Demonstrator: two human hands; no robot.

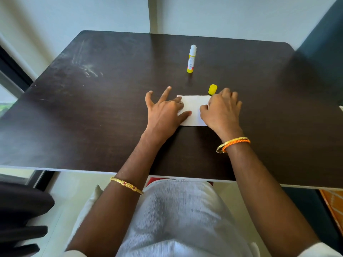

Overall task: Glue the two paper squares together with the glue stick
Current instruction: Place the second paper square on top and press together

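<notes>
Pressing flat, both hands, left hand (165, 112) and right hand (221, 112), spread open on the paper squares (192, 110); uncapped glue stick (191, 59) upright beyond.

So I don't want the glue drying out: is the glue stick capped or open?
Open. The glue stick stands upright with its white glue tip bare, and its yellow cap lies apart, beside the paper.

Dark wood-grain table (111, 108) w/ scuffed semi-gloss top; matt white paper (193, 108); smooth plastic glue stick (191, 59).
</notes>
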